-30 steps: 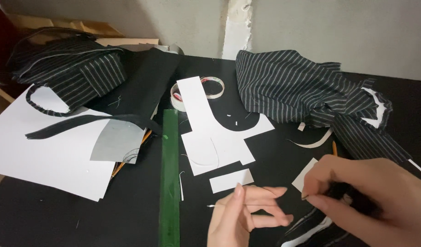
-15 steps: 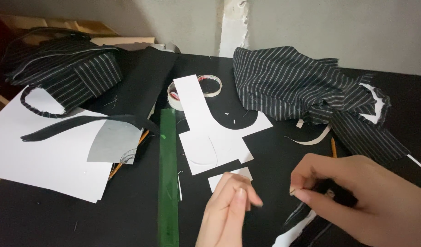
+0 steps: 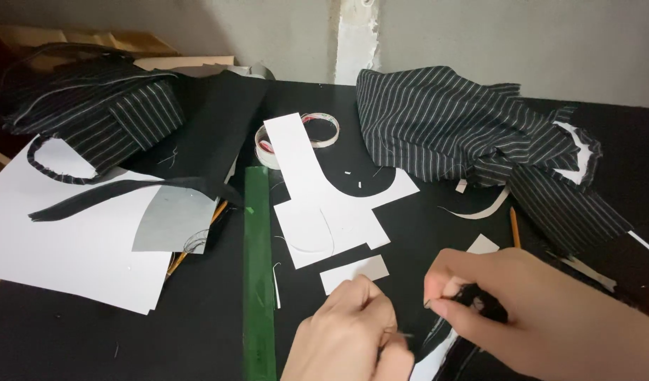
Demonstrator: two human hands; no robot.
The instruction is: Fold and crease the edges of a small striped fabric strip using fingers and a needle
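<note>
Hands meet low on the black table (image 3: pixel 197 331). I see my right hand (image 3: pixel 543 317) pinching dark striped fabric (image 3: pixel 444 339), partly hidden. My left hand (image 3: pixel 352 339) is curled; I can't tell what it holds. A green ruler (image 3: pixel 259 275) lies beside it.

A sewing workroom is showing itself here: striped cloth (image 3: pixel 472 134) is lying heaped far right, paper pattern pieces (image 3: pixel 324 197), a green ruler (image 3: pixel 259 268) and tape (image 3: pixel 317 130) are covering the black table (image 3: pixel 197 324).
</note>
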